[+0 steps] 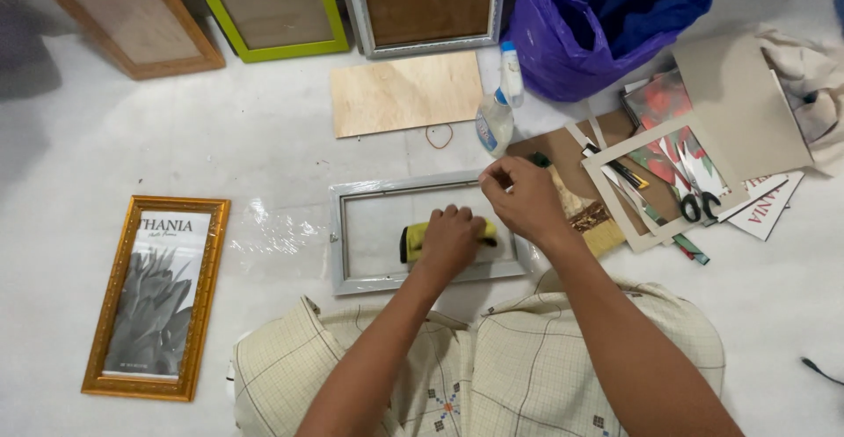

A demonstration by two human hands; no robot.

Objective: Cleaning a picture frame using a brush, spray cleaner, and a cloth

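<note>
A silver picture frame [338,236] lies flat on the white floor in front of me. My left hand [450,239] presses a yellow sponge [413,239] with a dark edge onto the pane inside the frame. My right hand [525,195] rests at the frame's upper right corner, its fingers pinched together on that edge. Whether it holds something small cannot be seen.
A gold frame with a grey plant print [158,296] lies at left. Wood, green and silver frames [272,10] lean at the back. A plywood board [406,92], spray bottle [494,120], rubber band [440,135], purple bag [598,24], scissors [699,204] and card pieces lie to the right.
</note>
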